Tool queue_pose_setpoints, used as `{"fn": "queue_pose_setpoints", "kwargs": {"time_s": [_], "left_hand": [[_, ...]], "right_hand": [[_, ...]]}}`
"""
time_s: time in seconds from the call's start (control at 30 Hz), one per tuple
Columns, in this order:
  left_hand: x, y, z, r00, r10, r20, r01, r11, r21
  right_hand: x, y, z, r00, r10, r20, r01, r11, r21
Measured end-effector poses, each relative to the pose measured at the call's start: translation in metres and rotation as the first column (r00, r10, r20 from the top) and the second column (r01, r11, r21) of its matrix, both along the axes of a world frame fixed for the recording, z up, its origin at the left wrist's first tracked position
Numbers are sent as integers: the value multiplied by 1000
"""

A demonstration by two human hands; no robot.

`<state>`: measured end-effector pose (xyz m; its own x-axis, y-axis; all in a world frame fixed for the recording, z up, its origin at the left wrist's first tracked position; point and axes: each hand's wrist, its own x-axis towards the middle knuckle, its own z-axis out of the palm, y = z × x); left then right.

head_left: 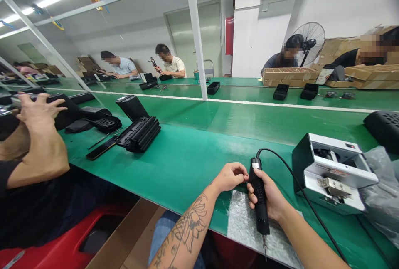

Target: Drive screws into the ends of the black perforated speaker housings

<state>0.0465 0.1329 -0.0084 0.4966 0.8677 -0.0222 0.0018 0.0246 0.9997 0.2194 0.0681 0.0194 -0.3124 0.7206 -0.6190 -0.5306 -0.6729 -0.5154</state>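
Observation:
My right hand [270, 194] is wrapped round a black electric screwdriver [258, 202], its bit pointing down toward the table's front edge. A black cord loops from the screwdriver's top to the right. My left hand [232, 176] is closed in a pinch right beside the screwdriver's body. What its fingertips hold, if anything, is too small to make out. Below both hands lies a sheet of bubble wrap [240, 215] on the green table [187, 161].
At right stands a white and black screw-feeder-like machine [335, 173], with a clear plastic bag [380, 194] behind it. Stacked black plastic housings [140, 134] and a phone-like slab [101, 148] lie left. A co-worker's arm [43, 144] reaches in at far left. Other people sit across the table.

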Motion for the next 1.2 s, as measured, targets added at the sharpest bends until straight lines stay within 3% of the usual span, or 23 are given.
{"fn": "queue_pose_setpoints", "kwargs": {"time_s": [1.2], "left_hand": [[1,0,1,1000,-1,-4,1,1000,-12]], "right_hand": [[0,-1,4,1000,-9,14,9,1000,-4]]}}
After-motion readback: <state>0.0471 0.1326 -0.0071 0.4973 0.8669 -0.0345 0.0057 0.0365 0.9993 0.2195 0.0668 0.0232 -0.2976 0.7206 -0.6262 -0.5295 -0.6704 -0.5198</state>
